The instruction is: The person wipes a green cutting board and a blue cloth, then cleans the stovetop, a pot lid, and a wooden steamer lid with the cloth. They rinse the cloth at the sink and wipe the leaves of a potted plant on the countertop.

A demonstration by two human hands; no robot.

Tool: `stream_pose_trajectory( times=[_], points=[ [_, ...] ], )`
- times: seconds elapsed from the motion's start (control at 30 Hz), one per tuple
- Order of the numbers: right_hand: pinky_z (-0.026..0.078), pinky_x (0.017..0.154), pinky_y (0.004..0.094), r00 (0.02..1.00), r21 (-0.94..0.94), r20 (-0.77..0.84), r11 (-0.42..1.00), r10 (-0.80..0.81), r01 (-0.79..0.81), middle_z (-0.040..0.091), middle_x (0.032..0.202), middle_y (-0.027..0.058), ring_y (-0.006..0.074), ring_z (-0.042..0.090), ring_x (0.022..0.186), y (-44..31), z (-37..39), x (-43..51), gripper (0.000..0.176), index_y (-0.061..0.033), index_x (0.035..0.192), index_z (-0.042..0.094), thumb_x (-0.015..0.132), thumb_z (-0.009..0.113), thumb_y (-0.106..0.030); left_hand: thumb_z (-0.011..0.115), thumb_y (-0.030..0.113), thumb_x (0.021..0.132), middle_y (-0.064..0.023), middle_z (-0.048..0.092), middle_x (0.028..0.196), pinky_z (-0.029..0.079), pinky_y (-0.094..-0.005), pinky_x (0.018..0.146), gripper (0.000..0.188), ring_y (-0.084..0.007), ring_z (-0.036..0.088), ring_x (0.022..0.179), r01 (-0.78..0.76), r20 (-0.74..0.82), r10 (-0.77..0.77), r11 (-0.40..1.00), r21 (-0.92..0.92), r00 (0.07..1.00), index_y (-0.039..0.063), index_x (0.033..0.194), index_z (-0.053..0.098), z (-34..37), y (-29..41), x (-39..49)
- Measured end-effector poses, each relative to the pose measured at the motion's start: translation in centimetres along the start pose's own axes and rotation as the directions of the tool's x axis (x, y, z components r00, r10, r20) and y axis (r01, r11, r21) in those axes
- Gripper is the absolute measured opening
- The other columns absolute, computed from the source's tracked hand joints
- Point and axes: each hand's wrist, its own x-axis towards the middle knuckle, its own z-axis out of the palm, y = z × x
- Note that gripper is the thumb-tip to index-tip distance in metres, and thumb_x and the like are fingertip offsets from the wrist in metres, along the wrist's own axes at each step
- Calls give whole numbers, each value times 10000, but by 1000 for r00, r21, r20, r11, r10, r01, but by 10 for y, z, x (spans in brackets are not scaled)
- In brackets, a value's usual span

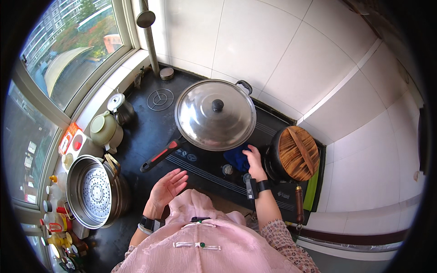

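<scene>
My left hand (169, 187) is held with its palm turned up and its fingers apart, over the front of the black counter. It holds nothing and is nearest to the wok's black-and-red handle (160, 155). My right hand (255, 163) is at a dark blue cloth (236, 158) on the black gas stove (201, 170); the cloth bunches against the thumb and palm, and some fingers are hidden. Just beyond, a domed steel lid (201, 126) with a black knob covers the wok, whose small loop handle (244, 86) shows at the back.
Right of my right hand stands a black pot (271, 160) under a wooden lid (297, 153). A wooden-handled tool (299, 204) lies near the front edge. At left are a steamer pot (97, 191), a green jug (106, 131), a metal kettle (121, 109) and several bottles (59, 221). A wire trivet (160, 99) lies behind.
</scene>
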Motion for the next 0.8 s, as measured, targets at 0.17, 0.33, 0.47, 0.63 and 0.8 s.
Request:
stream_pose_trajectory(
  times=[0.17,0.33,0.47,0.63,0.8],
  points=[
    [348,1098,397,979,-740,142,642,-144,201,394,1509,129,380,400,1307,4,23,-10,755,-233,1365,564,667,842,-315,513,161,1019,-155,572,1349,502,-418,1006,305,-266,598,1187,-120,159,87,969,214,983,32,1294,538,49,-2,21],
    [502,868,451,892,-717,149,575,-428,395,602,1110,132,400,570,1048,21,12,1,402,-220,1056,682,738,623,20,546,139,1000,-128,575,1330,489,-391,1009,300,-246,596,1165,-188,214,142,958,216,967,43,1284,543,89,12,65],
    [536,791,359,987,-80,134,992,-88,99,685,933,149,295,665,840,11,-16,10,396,-87,1108,692,748,533,-42,574,110,980,-156,571,1301,497,-368,1006,303,-267,576,1176,-221,161,199,967,129,967,1,1260,541,104,32,104],
    [535,799,333,994,672,100,740,-43,-35,660,1038,109,226,649,899,-51,-34,-28,433,1,1198,586,802,422,-59,583,96,970,-113,581,1254,478,-356,1003,306,-221,565,1141,-352,156,317,883,310,935,-1,1259,557,105,49,139],
    [504,799,285,945,579,5,772,-327,264,639,1038,66,162,607,907,-113,-24,-37,379,-9,1157,605,821,437,-55,625,137,935,-51,561,1234,448,-291,913,364,-135,547,1067,-516,280,452,573,637,847,46,1285,575,115,57,165]
  ],
)
